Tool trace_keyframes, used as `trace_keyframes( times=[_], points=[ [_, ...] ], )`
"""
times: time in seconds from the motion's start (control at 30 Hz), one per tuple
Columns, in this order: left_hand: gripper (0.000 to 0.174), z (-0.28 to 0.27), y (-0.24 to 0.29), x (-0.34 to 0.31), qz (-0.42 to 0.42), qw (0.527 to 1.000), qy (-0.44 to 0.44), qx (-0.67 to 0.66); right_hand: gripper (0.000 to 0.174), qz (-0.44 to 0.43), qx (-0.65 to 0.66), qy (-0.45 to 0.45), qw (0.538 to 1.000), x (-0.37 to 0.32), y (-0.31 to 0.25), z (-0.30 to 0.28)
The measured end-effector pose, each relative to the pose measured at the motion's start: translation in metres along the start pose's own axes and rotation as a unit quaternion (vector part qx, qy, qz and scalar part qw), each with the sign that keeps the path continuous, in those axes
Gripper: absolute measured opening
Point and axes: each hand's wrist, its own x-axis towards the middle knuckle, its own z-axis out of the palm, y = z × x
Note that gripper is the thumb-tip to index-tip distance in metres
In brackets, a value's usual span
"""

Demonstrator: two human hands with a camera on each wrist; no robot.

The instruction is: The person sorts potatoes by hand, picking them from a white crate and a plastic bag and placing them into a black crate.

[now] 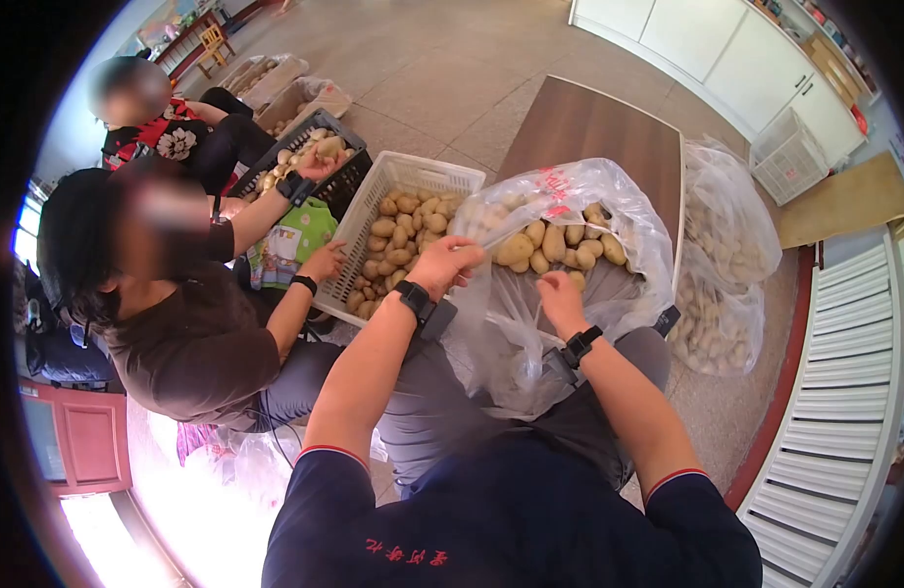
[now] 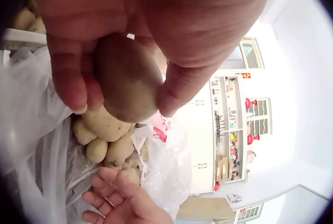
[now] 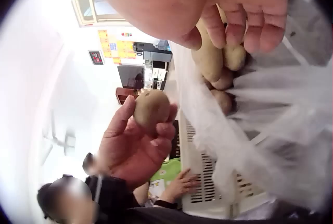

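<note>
My left hand (image 1: 446,267) grips a brown potato (image 2: 130,81) between thumb and fingers, near the right edge of the white crate; in the head view the hand hides that potato. My right hand (image 1: 562,302) reaches into the open clear plastic bag (image 1: 624,191), right at the pile of potatoes (image 1: 535,245). In the right wrist view its fingers (image 3: 255,31) hang relaxed over the pile with nothing gripped. The bag's mouth is spread wide, and its near part drapes toward my lap.
A white crate (image 1: 413,165) of potatoes stands left of the bag, with a black crate (image 1: 359,171) behind it. Two people sit at the left; the nearer one's hand (image 1: 325,263) is at the white crate. Filled bags (image 1: 717,323) stand right of the brown board (image 1: 589,127).
</note>
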Motion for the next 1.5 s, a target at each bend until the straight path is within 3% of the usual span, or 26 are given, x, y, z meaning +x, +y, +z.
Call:
trace_keyframes(
  times=[0.03,0.1,0.43,0.73,0.9,0.97,1.03,1.13,1.43,1.47,1.5],
  points=[
    [0.043,-0.003,0.001,0.0,0.0,0.999,0.032,-0.039,0.032,-0.002,0.001,-0.002,1.0,-0.001,0.0,-0.007],
    [0.043,-0.012,0.0,0.002,0.001,0.997,0.063,-0.053,0.039,-0.104,-0.243,0.128,0.956,-0.007,-0.005,-0.021],
    [0.04,-0.057,-0.018,0.017,-0.032,0.982,0.171,-0.07,0.051,-0.065,-0.268,0.044,0.96,-0.016,0.001,-0.037],
    [0.038,-0.096,-0.051,0.046,-0.07,0.973,0.214,-0.046,0.044,-0.061,-0.294,0.038,0.953,-0.022,-0.013,-0.041],
    [0.034,-0.111,-0.062,0.054,-0.088,0.977,0.186,-0.058,0.048,-0.032,-0.307,0.006,0.951,-0.026,-0.012,-0.038],
    [0.032,-0.108,-0.057,0.05,-0.092,0.979,0.171,-0.064,0.048,-0.03,-0.307,0.003,0.951,-0.027,-0.012,-0.038],
    [0.029,-0.098,-0.049,0.043,-0.075,0.968,0.238,-0.005,0.048,-0.028,-0.308,0.002,0.951,-0.027,-0.01,-0.036],
    [0.026,-0.08,-0.033,0.031,-0.081,0.965,0.247,-0.014,0.046,-0.064,-0.312,0.003,0.948,-0.025,0.003,-0.035],
    [0.027,-0.056,-0.021,0.023,-0.031,0.982,0.179,-0.046,0.041,-0.017,-0.158,0.007,0.987,-0.007,0.032,-0.024],
    [0.027,-0.052,-0.021,0.022,-0.018,0.985,0.16,-0.066,0.042,0.119,0.024,-0.048,0.992,-0.006,0.021,-0.03],
    [0.027,-0.048,-0.02,0.022,-0.018,0.985,0.161,-0.066,0.043,0.248,0.204,-0.099,0.942,-0.007,0.011,-0.035]
  ],
)
